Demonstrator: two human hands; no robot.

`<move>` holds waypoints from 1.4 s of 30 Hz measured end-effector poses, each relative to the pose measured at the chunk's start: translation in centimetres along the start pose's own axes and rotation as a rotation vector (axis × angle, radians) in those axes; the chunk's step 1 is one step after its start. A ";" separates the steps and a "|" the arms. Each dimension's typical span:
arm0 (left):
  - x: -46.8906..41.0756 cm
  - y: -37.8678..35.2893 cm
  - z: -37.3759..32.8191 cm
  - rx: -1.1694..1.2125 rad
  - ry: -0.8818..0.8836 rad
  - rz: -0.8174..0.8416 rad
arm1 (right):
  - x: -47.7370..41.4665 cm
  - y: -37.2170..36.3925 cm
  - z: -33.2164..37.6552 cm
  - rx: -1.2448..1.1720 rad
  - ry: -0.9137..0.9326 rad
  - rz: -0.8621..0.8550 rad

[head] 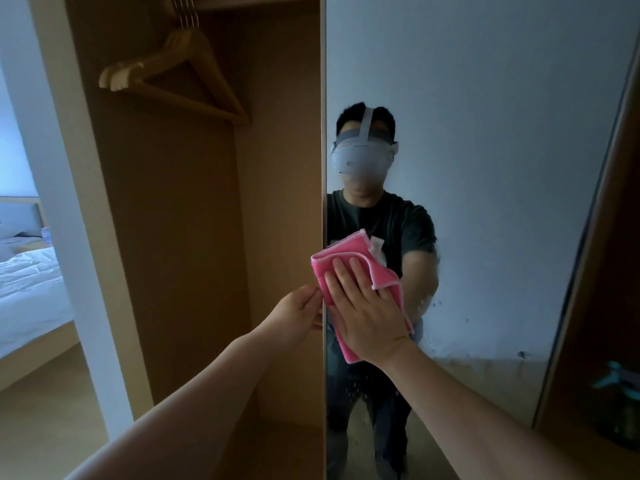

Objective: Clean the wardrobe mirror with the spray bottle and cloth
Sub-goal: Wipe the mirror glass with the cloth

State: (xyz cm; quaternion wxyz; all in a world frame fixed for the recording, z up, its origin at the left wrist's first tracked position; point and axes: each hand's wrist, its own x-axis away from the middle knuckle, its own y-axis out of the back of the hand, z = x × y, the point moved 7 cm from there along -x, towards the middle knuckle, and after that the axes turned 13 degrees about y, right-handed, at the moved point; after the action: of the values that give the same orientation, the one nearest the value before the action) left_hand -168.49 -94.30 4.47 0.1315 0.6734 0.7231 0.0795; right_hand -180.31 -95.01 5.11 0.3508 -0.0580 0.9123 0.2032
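Right hand: the right hand was laid flat, fingers straight and a bit spread, palm pressing the pink cloth onto the glass. It wasn't curled round anything, just pushing.
Left hand: the left hand was at the left edge of the wardrobe mirror, fingers and thumb curled round that edge and holding it.
Cloth: pink with a pale trim, folded over and bunched. It sat under the right hand against the mirror's left side at about mid height, and one corner stuck out past the door edge.
Mirror surface: mostly clean-looking, but small droplets were scattered just right of the cloth, with more specks lower down. The glass reflected a person in a dark tee with a grey headset, plus a plain pale wall.
Spray bottle: the spray bottle was way off at the lower right, past the mirror's right frame in a dark brown area. It was well apart from both hands. The teal trigger showed, the rest was too dark and blurry to make out.
Wardrobe: the open wardrobe compartment left of the mirror had bare light-brown panels, and a bunch of wooden hangers hung up top.
Room: pretty dim. Off to the far left a bed with white bedding and a wooden frame stood on a wood-tone floor, behind a white wall edge.
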 end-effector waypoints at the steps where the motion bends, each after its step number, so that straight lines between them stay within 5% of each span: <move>1: -0.1 0.0 0.0 0.004 0.011 0.000 | -0.1 0.1 -0.3 0.003 0.015 0.000; 20: -1.2 0.4 -0.9 -0.113 0.055 -0.180 | -5.7 5.7 -12.2 0.031 -0.042 -0.080; 42: -1.5 0.0 -1.4 -0.275 -0.008 -0.254 | 4.3 0.6 -5.2 -0.071 -0.056 -0.041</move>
State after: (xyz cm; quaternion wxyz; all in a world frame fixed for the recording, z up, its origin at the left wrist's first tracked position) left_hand -168.82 -95.69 5.88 0.2343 0.5527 0.7841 0.1576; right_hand -186.84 -96.45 5.93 0.3780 -0.0833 0.8929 0.2299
